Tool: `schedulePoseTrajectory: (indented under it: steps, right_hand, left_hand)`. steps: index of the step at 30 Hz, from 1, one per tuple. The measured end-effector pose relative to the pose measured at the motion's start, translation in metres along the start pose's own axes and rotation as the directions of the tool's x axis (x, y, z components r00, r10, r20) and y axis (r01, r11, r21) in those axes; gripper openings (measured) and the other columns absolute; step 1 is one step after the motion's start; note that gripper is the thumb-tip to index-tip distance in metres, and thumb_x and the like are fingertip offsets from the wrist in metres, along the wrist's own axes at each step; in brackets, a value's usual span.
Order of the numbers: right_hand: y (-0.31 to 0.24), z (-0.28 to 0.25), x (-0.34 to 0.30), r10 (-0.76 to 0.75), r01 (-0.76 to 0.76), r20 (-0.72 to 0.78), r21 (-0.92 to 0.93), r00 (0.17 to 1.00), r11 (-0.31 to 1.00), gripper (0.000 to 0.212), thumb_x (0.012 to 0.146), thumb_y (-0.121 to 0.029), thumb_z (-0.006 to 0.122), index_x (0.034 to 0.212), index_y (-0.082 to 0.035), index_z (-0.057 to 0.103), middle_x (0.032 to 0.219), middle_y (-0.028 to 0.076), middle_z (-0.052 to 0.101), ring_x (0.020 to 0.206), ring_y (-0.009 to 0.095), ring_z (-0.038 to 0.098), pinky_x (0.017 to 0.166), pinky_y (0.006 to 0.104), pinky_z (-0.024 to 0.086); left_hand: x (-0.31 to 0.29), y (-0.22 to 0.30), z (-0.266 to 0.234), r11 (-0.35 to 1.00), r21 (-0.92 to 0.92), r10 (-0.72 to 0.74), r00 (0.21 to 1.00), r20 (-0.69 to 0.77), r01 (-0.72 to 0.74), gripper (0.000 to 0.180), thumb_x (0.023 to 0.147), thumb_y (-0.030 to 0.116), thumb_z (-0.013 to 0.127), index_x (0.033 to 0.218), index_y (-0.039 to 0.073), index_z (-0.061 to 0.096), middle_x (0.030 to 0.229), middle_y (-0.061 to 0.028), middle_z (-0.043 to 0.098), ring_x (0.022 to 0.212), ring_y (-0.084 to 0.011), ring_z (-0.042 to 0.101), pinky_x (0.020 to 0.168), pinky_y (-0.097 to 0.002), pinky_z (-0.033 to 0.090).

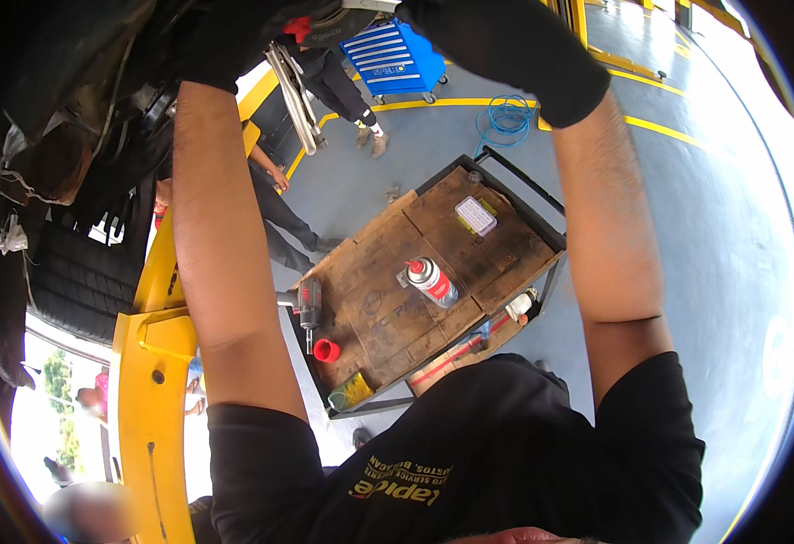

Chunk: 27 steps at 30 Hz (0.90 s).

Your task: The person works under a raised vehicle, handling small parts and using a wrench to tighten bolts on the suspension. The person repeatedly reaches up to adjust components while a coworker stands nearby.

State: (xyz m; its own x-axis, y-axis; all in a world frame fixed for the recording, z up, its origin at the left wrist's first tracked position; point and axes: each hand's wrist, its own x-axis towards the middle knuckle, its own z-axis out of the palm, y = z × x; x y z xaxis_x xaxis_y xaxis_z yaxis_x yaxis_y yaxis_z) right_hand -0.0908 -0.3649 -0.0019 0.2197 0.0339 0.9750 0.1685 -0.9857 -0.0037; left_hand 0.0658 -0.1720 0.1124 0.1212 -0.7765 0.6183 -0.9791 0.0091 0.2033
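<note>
While both our gloved arms reach up under the car point(70, 136), we cannot tell either hand's grip — left hand point(233, 36), right hand point(515, 50) — with a spray can point(431, 281) lying on the cart point(506, 263) below.

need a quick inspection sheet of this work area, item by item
surface: cardboard-covered cart top on grey floor, below the raised arms
job's things: dark vehicle underside overhead; long metal tool hangs near the left hand
clutter: spray can lying on the cart, impact wrench, red cap, small flat box
grippers: left hand and right hand, both in black gloves, raised to the underside; grip hidden
cables: coiled blue hose on the floor
surroundings: yellow lift arm, tyre, blue tool trolley, a person's legs beyond the cart
</note>
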Motion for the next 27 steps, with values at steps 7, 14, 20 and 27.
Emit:
schedulePoseTrajectory:
  steps: [7, 14, 20, 27]
  right_hand:
    - [0.012, -0.046, 0.07, -0.173, 0.265, 0.379, -0.206, 0.909, 0.942, 0.015, 0.082, -0.012, 0.063, 0.077, -0.002, 0.072, 0.082, 0.019, 0.072, 0.072, 0.034, 0.071, 0.066, 0.0424, 0.059]
    - [-0.02, 0.006, 0.007, 0.007, -0.005, -0.085, 0.025, 0.996, 1.0, 0.015, 0.092, -0.017, 0.064, 0.087, -0.005, 0.07, 0.077, 0.016, 0.07, 0.069, 0.03, 0.068, 0.064, 0.0443, 0.054]
    - [-0.084, 0.155, -0.055, 0.681, -0.446, 0.109, 0.827, 0.725, 0.342, 0.017, 0.104, -0.017, 0.054, 0.1, -0.002, 0.062, 0.078, 0.014, 0.063, 0.07, 0.026, 0.062, 0.063, 0.0382, 0.048]
    - [-0.102, 0.13, -0.06, 0.62, -0.391, 0.243, 0.914, 0.746, 0.112, 0.028, 0.11, -0.028, 0.052, 0.099, -0.003, 0.062, 0.063, -0.001, 0.054, 0.056, 0.007, 0.048, 0.053, 0.0274, 0.04]
  left_hand:
    - [0.003, 0.016, -0.008, 1.0, 0.026, 0.018, 1.0, -0.015, -0.017, 0.051, 0.089, 0.019, 0.07, 0.137, 0.004, 0.062, 0.128, -0.0093, 0.07, 0.109, -0.0209, 0.069, 0.096, -0.0327, 0.054]
    - [-0.01, 0.015, -0.02, 0.997, 0.07, -0.017, 0.999, -0.039, 0.019, 0.052, 0.089, 0.02, 0.07, 0.138, 0.004, 0.062, 0.129, -0.0095, 0.07, 0.109, -0.0211, 0.069, 0.097, -0.0328, 0.054]
    - [0.017, 0.017, -0.004, 0.998, 0.039, 0.044, 0.999, -0.032, -0.043, 0.053, 0.088, 0.02, 0.07, 0.138, 0.004, 0.061, 0.13, -0.0097, 0.07, 0.11, -0.0213, 0.069, 0.097, -0.0329, 0.054]
    - [-0.005, 0.019, -0.014, 0.997, 0.075, 0.038, 0.997, -0.067, -0.033, 0.055, 0.088, 0.021, 0.07, 0.139, 0.004, 0.061, 0.131, -0.0099, 0.07, 0.11, -0.0215, 0.069, 0.098, -0.033, 0.054]
